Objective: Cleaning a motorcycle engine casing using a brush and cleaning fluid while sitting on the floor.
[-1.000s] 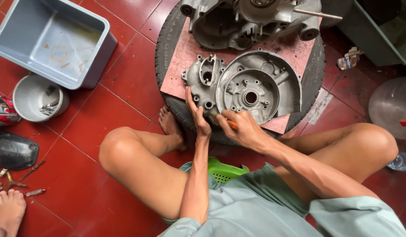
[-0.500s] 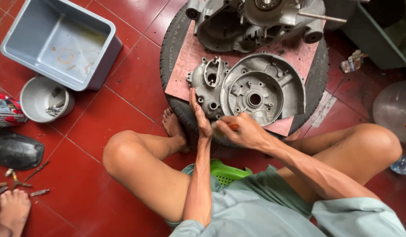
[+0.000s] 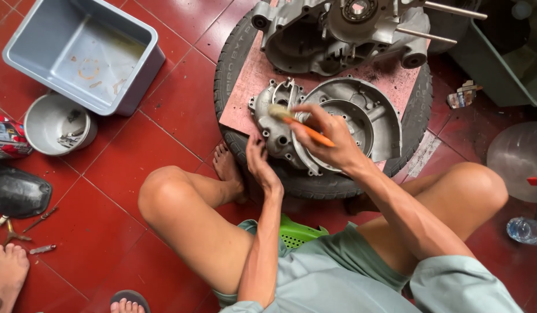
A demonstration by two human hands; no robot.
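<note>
A grey metal engine cover (image 3: 361,116) lies on a pink board (image 3: 248,87) set over a black tyre (image 3: 233,52). My right hand (image 3: 326,136) is shut on a brush with an orange handle (image 3: 306,130); its bristles touch the cover's left part. My left hand (image 3: 262,165) grips the near left edge of the cover, against the tyre. A larger engine casing (image 3: 338,29) sits behind on the same board.
A grey plastic tub (image 3: 83,52) stands on the red tiles at the upper left, with a small white bucket (image 3: 57,124) holding parts beside it. A dark cover (image 3: 16,191), loose bolts and tools (image 3: 25,229) lie at left. Another person's foot (image 3: 7,272) shows bottom left. A clear jug (image 3: 521,159) is at right.
My right hand has lifted from the near edge of the cover onto its top, bringing the brush to the cover's left part. The left hand stays at the near edge.
</note>
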